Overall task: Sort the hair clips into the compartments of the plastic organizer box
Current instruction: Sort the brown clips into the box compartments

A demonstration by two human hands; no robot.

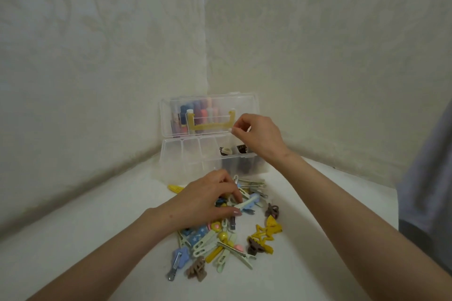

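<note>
The clear plastic organizer box [186, 166] stands open in the corner, its lid [244, 105] upright with a yellow handle. Two of its right-hand compartments each hold a small claw clip, one dark and cream [225, 151], one dark [242, 148]. A pile of coloured hair clips [220, 247] lies in front of the box. My left hand [205, 203] rests on the pile's far part, thumb and fingers pinching a pale clip with a blue piece [248, 204]. My right hand [259, 134] hovers over the right compartments, fingertips curled together, no clip visible between them.
A single yellow clip [175, 188] lies apart, left of the box's front. Yellow star clips [265, 233] and brown claw clips [272, 210] sit at the pile's right. Patterned walls meet right behind the box. Grey clothing [430, 178] fills the right edge.
</note>
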